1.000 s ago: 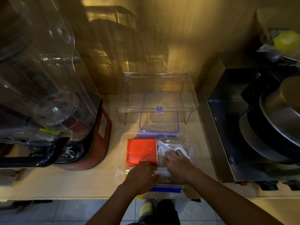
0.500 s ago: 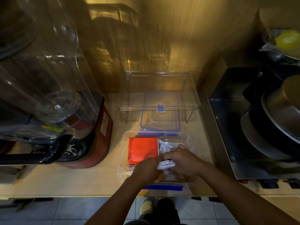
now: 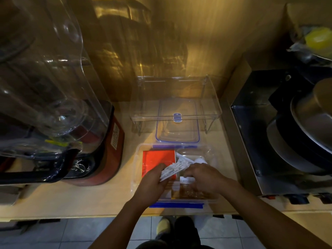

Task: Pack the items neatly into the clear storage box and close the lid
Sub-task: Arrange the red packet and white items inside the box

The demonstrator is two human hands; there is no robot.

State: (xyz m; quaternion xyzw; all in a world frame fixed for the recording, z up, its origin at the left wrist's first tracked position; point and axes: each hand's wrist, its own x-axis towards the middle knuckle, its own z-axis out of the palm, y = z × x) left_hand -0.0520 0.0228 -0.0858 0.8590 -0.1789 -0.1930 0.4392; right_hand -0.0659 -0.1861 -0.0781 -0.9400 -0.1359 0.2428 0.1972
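1. Now: clear storage box (image 3: 137, 159) sits open on the counter (image 3: 71, 200), close to the front edge, at 6 o'clock from frame centre.
2. Lid (image 3: 177, 130) is off. It lies flat on the counter at 12 o'clock of the box, just beside the far rim and partly under a clear riser shelf (image 3: 176, 97).
3. In the box, a red packet (image 3: 158, 159) lies flat in the 9 o'clock half. A brown-filled item (image 3: 190, 193) sits toward the 5 o'clock corner, too dim to identify.
4. White packets (image 3: 175, 168), a fanned bundle, are held over the box middle, tilted from 8 o'clock up to 2 o'clock.
5. Left hand (image 3: 152, 184): fingers curled round the 8 o'clock end of the bundle.
6. Right hand (image 3: 203, 177): palm down over the 3 o'clock half of the box, fingertips pinching the other end.
7. Blue latch (image 3: 176, 205) on the box's 6 o'clock side lies folded out.
8. Blender (image 3: 100, 150) stands at 9 o'clock of the box. Stacked pans (image 3: 305, 123) sit at 3 o'clock, well apart.
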